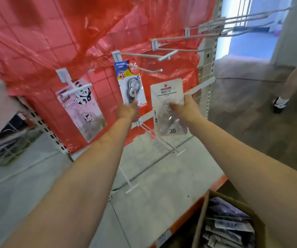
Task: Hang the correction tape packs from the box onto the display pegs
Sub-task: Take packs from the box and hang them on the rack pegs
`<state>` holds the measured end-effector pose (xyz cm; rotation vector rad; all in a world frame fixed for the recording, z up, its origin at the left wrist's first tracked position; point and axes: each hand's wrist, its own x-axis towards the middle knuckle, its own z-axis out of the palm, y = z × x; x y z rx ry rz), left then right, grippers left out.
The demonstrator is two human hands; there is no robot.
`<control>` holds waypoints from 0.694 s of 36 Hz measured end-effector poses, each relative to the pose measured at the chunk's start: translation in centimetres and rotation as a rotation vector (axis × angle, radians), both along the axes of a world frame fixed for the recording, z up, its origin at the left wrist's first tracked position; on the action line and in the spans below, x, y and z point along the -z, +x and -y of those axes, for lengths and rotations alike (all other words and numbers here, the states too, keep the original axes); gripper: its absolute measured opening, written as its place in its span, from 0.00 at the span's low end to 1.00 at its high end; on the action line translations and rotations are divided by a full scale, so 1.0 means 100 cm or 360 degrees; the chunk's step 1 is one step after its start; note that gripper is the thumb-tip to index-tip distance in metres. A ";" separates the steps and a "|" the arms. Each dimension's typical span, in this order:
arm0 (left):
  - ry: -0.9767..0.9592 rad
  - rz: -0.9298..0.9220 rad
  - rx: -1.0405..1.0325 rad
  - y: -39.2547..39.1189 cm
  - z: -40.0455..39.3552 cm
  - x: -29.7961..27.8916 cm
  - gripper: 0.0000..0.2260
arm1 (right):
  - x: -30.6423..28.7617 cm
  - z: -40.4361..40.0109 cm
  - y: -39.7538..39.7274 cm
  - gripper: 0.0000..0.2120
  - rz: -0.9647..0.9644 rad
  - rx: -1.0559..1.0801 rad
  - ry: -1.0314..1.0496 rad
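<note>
Right hand (183, 109) grasping white pack (167, 106) beside blue pack (131, 83); left hand (129, 111) pinching blue pack bottom. Might miss peg (144, 68), drop pack.

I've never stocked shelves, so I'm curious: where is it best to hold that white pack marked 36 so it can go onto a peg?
Probably low on the white pack, coming from its right edge, as the right hand does now. That leaves the top header, where a hang hole would normally be, clear to meet a peg. The clear blister bulges mid-pack, giving the fingers something to pinch.
</note>
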<state>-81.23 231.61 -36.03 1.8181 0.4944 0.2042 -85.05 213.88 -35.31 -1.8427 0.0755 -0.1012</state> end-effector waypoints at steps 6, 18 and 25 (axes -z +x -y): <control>-0.0070 -0.0338 0.0153 -0.046 0.012 0.013 0.13 | -0.008 0.013 -0.023 0.18 -0.0192 0.0025 0.0020; 0.0106 -0.0455 0.0853 -0.155 0.101 -0.077 0.08 | -0.092 0.098 -0.122 0.10 -0.0409 0.0135 0.0027; -0.0041 -0.0377 0.1110 -0.188 0.185 -0.165 0.09 | -0.171 0.160 -0.155 0.08 -0.0246 0.0074 0.0193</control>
